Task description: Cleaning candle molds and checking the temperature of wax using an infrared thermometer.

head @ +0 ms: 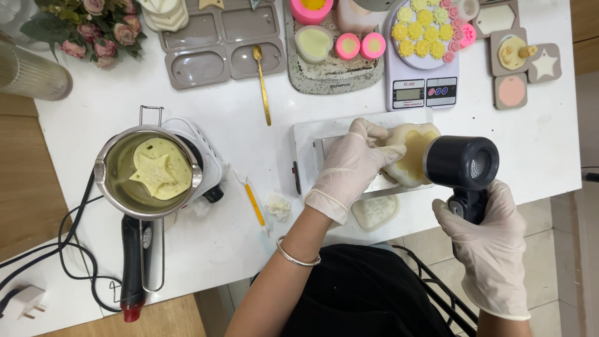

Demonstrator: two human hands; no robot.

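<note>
Both hands wear thin, translucent whitish disposable gloves: left hand [349, 165], right hand [490, 249]. Slim silver metal bangle [296, 256] encircles left forearm. Black garment [368, 293] covers torso. Forearms unsleeved.

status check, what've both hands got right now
Left hand grips pale mould, tilted over white tray. Right hand holds black heat gun, nozzle at mould. Nothing between them.

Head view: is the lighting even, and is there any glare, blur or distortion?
Head view: bright, even light, soft shadows; mild glare on the metal pot; left hand, right hand and heat gun sharp; table edges bow slightly.
</note>
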